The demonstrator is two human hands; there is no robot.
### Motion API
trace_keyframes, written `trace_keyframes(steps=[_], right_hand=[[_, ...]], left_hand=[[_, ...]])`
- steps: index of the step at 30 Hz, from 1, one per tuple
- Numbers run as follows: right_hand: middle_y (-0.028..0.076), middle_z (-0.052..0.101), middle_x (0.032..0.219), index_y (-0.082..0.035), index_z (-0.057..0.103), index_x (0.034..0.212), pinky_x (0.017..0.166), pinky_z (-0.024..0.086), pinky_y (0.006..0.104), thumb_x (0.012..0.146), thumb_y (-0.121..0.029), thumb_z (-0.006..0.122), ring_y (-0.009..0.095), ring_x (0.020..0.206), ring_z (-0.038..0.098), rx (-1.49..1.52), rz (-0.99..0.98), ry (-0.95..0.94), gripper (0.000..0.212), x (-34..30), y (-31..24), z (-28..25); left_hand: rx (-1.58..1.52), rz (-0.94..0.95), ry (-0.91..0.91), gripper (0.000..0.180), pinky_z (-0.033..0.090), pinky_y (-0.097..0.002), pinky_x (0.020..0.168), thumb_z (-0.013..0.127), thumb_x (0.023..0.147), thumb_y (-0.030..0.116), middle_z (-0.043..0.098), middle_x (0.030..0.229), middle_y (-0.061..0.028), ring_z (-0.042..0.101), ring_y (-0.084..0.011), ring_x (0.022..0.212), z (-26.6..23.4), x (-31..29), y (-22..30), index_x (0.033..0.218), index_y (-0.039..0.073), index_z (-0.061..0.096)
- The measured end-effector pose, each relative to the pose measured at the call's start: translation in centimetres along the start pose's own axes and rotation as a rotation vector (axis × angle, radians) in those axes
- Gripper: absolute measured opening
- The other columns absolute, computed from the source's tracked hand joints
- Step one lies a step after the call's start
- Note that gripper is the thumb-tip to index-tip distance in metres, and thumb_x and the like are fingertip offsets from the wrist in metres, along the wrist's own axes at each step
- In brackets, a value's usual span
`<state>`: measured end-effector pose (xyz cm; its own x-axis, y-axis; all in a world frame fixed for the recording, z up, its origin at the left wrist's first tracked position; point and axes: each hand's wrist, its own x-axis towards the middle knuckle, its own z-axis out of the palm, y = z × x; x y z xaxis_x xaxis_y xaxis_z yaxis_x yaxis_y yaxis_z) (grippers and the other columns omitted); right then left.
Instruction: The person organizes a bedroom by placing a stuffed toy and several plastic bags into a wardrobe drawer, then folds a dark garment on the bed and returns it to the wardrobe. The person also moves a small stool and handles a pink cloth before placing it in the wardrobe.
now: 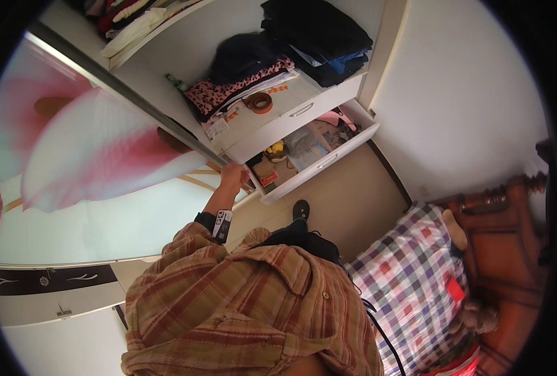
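Note:
My left hand (233,177) is at the edge of the wardrobe's sliding door (103,150), close to the left end of a pulled-out white drawer (316,168). Its fingers look curled on the door edge, though the fingertips are small and partly hidden. Inside the drawer lie a yellow item (276,150), a clear plastic bag (304,144), a small red box (269,179) and a pink item (336,117). Above it, a second white drawer (300,111) is closed. My right hand does not show.
Folded dark clothes (319,37), a leopard-print cloth (219,94) and a brown roll of tape (259,103) lie above the drawers. At the right stands a wooden bed (510,263) with a checked cover (403,269). A black cable (385,335) hangs beside me.

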<state>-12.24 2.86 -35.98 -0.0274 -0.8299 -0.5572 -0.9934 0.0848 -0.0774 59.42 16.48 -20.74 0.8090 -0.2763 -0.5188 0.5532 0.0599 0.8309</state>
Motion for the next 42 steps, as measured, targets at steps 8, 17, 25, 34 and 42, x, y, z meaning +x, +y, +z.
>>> trace_keyframes(steps=[8, 17, 25, 34, 42], right_hand=[[0.009, 0.063, 0.085, -0.011, 0.062, 0.080, 0.065, 0.047, 0.0419, 0.074, -0.021, 0.055, 0.028, 0.083, 0.061, -0.192, -0.190, 0.025, 0.013, 13.9, -13.6, -8.7], [0.004, 0.054, 0.074, -0.012, 0.057, 0.089, 0.057, 0.047, 0.0341, 0.077, -0.017, 0.055, 0.022, 0.069, 0.056, 0.906, -0.333, -0.793, 0.014, 28.4, -38.1, -18.6], [0.009, 0.057, 0.076, 0.001, 0.052, 0.114, 0.046, 0.043, 0.0246, 0.081, -0.001, 0.054, 0.014, 0.062, 0.056, 0.472, -0.390, -0.631, 0.034, 32.0, -62.1, -22.5], [0.007, 0.058, 0.075, 0.000, 0.050, 0.112, 0.044, 0.041, 0.0226, 0.082, -0.004, 0.053, 0.013, 0.056, 0.054, 0.224, -0.630, -0.689, 0.030, 31.9, -75.4, -19.7], [0.005, 0.061, 0.086, -0.005, 0.052, 0.113, 0.060, 0.048, 0.0258, 0.082, -0.006, 0.058, 0.014, 0.073, 0.061, 0.133, -0.637, -0.652, 0.032, 29.7, -78.5, -18.3]], left_hand=[[0.707, 1.719, 0.847, 0.050, 0.024, -0.0517, 0.102, 0.061, 0.080, 0.016, 0.024, 0.135, -0.0234, 0.024, -0.0374, 0.127, 8.1, -5.3, 18.0, 0.124, 0.003, 0.041], [1.025, 1.409, 1.582, 0.091, 0.015, -0.0613, 0.100, 0.068, 0.072, 0.038, 0.005, 0.143, -0.0293, 0.006, -0.0478, 0.131, 4.4, -0.8, 21.8, 0.137, -0.002, 0.019], [1.093, 1.313, 1.720, 0.087, 0.023, -0.0594, 0.099, 0.063, 0.072, 0.028, 0.009, 0.140, -0.0364, 0.021, -0.0506, 0.128, 4.0, 2.4, 20.0, 0.139, -0.003, 0.017], [1.090, 1.355, 1.665, 0.084, 0.020, -0.0612, 0.100, 0.064, 0.071, 0.021, 0.007, 0.141, -0.0368, 0.015, -0.0529, 0.129, 3.2, 3.3, 20.4, 0.138, -0.004, 0.019], [1.141, 1.365, 1.760, 0.080, 0.027, -0.0603, 0.097, 0.064, 0.072, 0.027, 0.008, 0.140, -0.0375, 0.015, -0.0546, 0.129, 2.8, 4.0, 20.6, 0.137, -0.002, 0.027]])
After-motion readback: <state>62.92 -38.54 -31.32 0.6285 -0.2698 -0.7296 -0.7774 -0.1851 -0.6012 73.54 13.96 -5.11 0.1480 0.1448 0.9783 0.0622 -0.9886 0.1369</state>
